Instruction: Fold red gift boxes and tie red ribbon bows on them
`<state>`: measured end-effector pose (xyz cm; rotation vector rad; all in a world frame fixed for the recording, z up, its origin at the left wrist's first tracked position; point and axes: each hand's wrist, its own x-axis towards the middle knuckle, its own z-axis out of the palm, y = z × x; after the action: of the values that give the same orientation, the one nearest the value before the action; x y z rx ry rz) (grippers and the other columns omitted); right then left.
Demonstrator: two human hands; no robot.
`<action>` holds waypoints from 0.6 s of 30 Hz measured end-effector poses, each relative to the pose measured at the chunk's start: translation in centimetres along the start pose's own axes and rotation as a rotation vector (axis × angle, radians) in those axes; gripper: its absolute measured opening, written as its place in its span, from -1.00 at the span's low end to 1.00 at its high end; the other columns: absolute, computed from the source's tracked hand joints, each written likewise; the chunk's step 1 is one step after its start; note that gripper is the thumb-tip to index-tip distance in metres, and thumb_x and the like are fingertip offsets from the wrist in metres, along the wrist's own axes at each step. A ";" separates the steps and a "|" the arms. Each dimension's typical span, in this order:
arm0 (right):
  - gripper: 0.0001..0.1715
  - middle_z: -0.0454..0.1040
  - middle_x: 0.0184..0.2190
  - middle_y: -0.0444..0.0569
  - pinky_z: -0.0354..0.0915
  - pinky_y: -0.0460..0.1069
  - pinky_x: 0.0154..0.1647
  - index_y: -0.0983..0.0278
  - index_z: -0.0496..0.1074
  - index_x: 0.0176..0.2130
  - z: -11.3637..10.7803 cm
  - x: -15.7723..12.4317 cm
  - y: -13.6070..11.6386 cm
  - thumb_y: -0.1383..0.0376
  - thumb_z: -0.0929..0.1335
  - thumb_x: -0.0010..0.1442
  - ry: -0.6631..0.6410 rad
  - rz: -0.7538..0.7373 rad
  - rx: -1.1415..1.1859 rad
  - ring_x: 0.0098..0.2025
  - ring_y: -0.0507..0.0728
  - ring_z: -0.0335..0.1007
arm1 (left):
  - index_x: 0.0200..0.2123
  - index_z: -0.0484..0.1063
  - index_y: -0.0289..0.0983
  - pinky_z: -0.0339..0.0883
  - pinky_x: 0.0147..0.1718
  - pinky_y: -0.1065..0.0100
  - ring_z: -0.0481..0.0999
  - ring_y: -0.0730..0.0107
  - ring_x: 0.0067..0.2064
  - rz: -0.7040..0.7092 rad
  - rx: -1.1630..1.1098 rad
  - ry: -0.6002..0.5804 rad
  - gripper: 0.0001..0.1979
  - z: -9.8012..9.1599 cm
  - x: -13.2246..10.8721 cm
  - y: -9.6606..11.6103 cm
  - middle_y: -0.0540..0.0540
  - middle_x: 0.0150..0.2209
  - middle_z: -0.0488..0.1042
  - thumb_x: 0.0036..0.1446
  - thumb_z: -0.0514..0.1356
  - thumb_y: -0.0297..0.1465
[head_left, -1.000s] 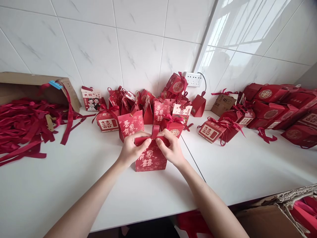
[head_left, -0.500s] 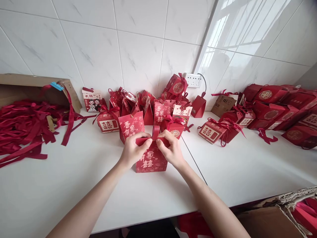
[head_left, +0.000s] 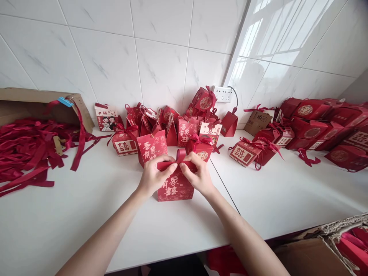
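A red paper gift box [head_left: 176, 188] with pale Chinese lettering stands upright on the white table, straight in front of me. My left hand [head_left: 153, 174] pinches the left part of its top edge between thumb and fingers. On the right part of the same edge, my right hand [head_left: 197, 174] pinches in the same way, thumbs almost meeting. Between them a loop of dark red ribbon [head_left: 181, 155] rises from the top. Just behind stand a matching gift box [head_left: 152, 146] on the left and a red box with a ribbon bow [head_left: 200, 147] on the right.
Dark red ribbons [head_left: 31, 149] spill from a cardboard box [head_left: 43, 95] at the left. Several finished boxes line the wall, below a power strip [head_left: 222, 94]. More red boxes [head_left: 310, 111] are piled at the right. A torn carton [head_left: 316, 253] sits at the lower right.
Both hands stay pinched on the box's top edge. The ribbon loop between them sits slightly lower; the whole view has shifted a little.
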<state>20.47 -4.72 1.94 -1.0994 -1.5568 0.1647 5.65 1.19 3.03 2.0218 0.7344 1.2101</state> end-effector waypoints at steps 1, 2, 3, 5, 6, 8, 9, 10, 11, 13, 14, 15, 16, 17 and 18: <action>-0.86 0.32 -0.47 -0.13 0.21 -0.05 -0.38 0.24 0.29 -0.43 0.1 0.0 0.0 0.29 0.27 0.18 -0.001 0.004 -0.004 -0.43 0.04 0.24 | -0.46 0.46 -0.26 0.42 -0.33 0.42 0.53 0.33 -0.36 0.000 -0.002 0.002 -0.81 0.0 0.0 0.0 -0.02 -0.43 0.56 0.01 0.19 -0.26; -0.85 0.32 -0.47 -0.13 0.20 -0.05 -0.38 0.23 0.29 -0.44 0.1 0.0 0.0 0.29 0.27 0.18 0.003 0.007 -0.012 -0.43 0.04 0.24 | -0.45 0.46 -0.26 0.43 -0.32 0.42 0.53 0.33 -0.35 -0.002 -0.004 0.005 -0.81 0.0 0.0 0.0 -0.02 -0.43 0.56 0.01 0.19 -0.26; -0.85 0.32 -0.47 -0.13 0.20 -0.04 -0.38 0.23 0.29 -0.44 0.2 0.0 0.0 0.29 0.26 0.18 0.008 0.009 -0.022 -0.43 0.04 0.23 | -0.45 0.47 -0.26 0.43 -0.32 0.41 0.54 0.32 -0.35 -0.006 -0.005 0.007 -0.81 0.1 0.1 -0.1 -0.03 -0.43 0.57 0.00 0.19 -0.26; -0.85 0.32 -0.47 -0.13 0.21 -0.04 -0.38 0.23 0.28 -0.44 0.4 -0.1 0.1 0.30 0.26 0.18 0.023 0.006 -0.042 -0.43 0.04 0.23 | -0.45 0.46 -0.26 0.43 -0.33 0.41 0.53 0.32 -0.36 -0.014 -0.009 0.013 -0.82 0.2 0.1 -0.2 -0.02 -0.43 0.56 0.00 0.19 -0.26; -0.86 0.32 -0.47 -0.13 0.21 -0.04 -0.38 0.23 0.28 -0.44 0.4 -0.1 0.1 0.30 0.26 0.18 0.030 -0.002 -0.047 -0.43 0.04 0.23 | -0.46 0.46 -0.26 0.43 -0.34 0.41 0.53 0.32 -0.36 -0.015 -0.014 0.015 -0.82 0.2 0.1 -0.2 -0.02 -0.44 0.56 0.00 0.19 -0.26; -0.87 0.31 -0.48 -0.14 0.20 -0.04 -0.38 0.23 0.27 -0.43 0.4 -0.1 0.1 0.31 0.26 0.18 0.039 -0.020 -0.044 -0.42 0.04 0.23 | -0.47 0.45 -0.26 0.41 -0.34 0.42 0.52 0.34 -0.37 -0.011 -0.031 0.016 -0.82 0.3 0.0 -0.3 -0.02 -0.45 0.54 0.00 0.19 -0.26; -0.87 0.31 -0.48 -0.14 0.20 -0.04 -0.38 0.23 0.27 -0.43 0.4 -0.1 0.1 0.32 0.26 0.17 0.038 -0.028 -0.037 -0.42 0.04 0.23 | -0.46 0.44 -0.26 0.41 -0.35 0.42 0.52 0.35 -0.37 -0.009 -0.046 0.011 -0.82 0.3 0.0 -0.3 -0.02 -0.45 0.54 0.01 0.19 -0.26; -0.88 0.30 -0.48 -0.14 0.20 -0.04 -0.38 0.23 0.27 -0.42 0.4 -0.1 0.1 0.33 0.27 0.17 0.037 -0.037 -0.028 -0.42 0.04 0.23 | -0.46 0.44 -0.26 0.40 -0.36 0.42 0.52 0.35 -0.37 -0.009 -0.065 0.002 -0.82 0.3 -0.1 -0.3 -0.02 -0.45 0.53 0.01 0.20 -0.26; -0.89 0.30 -0.47 -0.14 0.20 -0.05 -0.38 0.23 0.28 -0.42 0.3 -0.1 0.1 0.34 0.27 0.17 0.033 -0.044 -0.019 -0.41 0.04 0.23 | -0.45 0.44 -0.27 0.40 -0.36 0.42 0.52 0.35 -0.37 -0.011 -0.089 -0.011 -0.81 0.3 -0.1 -0.3 -0.02 -0.44 0.53 0.01 0.20 -0.25; -0.89 0.30 -0.47 -0.14 0.20 -0.05 -0.37 0.23 0.28 -0.41 0.2 -0.1 0.1 0.35 0.26 0.18 0.024 -0.058 -0.006 -0.40 0.04 0.24 | -0.41 0.44 -0.27 0.41 -0.35 0.42 0.53 0.34 -0.35 -0.015 -0.130 -0.026 -0.81 0.3 -0.2 -0.2 -0.04 -0.41 0.54 0.01 0.20 -0.25; -0.90 0.31 -0.47 -0.14 0.20 -0.05 -0.37 0.23 0.29 -0.40 0.1 -0.1 0.1 0.35 0.26 0.18 0.019 -0.064 -0.004 -0.39 0.05 0.24 | -0.39 0.44 -0.28 0.41 -0.33 0.41 0.53 0.33 -0.33 -0.015 -0.138 -0.025 -0.80 0.3 -0.2 -0.2 -0.05 -0.38 0.54 0.01 0.21 -0.25; -0.90 0.32 -0.46 -0.13 0.21 -0.05 -0.36 0.23 0.29 -0.40 0.1 -0.1 0.1 0.34 0.26 0.18 0.014 -0.067 -0.006 -0.38 0.05 0.24 | -0.38 0.44 -0.28 0.42 -0.32 0.41 0.53 0.33 -0.32 -0.012 -0.136 -0.019 -0.80 0.2 -0.2 -0.2 -0.06 -0.37 0.55 0.00 0.21 -0.26; -0.90 0.32 -0.46 -0.13 0.21 -0.04 -0.35 0.23 0.30 -0.40 0.1 -0.1 0.1 0.34 0.27 0.19 0.007 -0.066 -0.010 -0.38 0.05 0.25 | -0.38 0.45 -0.28 0.42 -0.31 0.40 0.53 0.33 -0.32 -0.007 -0.123 -0.012 -0.80 0.2 -0.2 -0.2 -0.06 -0.38 0.55 0.01 0.21 -0.26; -0.90 0.33 -0.45 -0.12 0.21 -0.04 -0.35 0.23 0.30 -0.39 0.0 -0.1 0.1 0.33 0.27 0.19 0.002 -0.062 -0.015 -0.38 0.06 0.25 | -0.40 0.45 -0.28 0.41 -0.32 0.40 0.53 0.33 -0.33 -0.001 -0.104 -0.005 -0.81 0.2 -0.2 -0.2 -0.06 -0.39 0.55 0.01 0.20 -0.26; -0.90 0.33 -0.45 -0.12 0.22 -0.03 -0.35 0.23 0.31 -0.39 0.0 -0.1 0.1 0.32 0.27 0.19 -0.002 -0.056 -0.021 -0.38 0.06 0.25 | -0.43 0.44 -0.28 0.41 -0.32 0.40 0.52 0.34 -0.35 0.004 -0.082 0.001 -0.81 0.2 -0.1 -0.2 -0.05 -0.42 0.54 0.02 0.20 -0.26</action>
<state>20.55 -4.70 1.79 -1.0711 -1.5925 0.1115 5.73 1.15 2.79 1.9570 0.6704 1.2241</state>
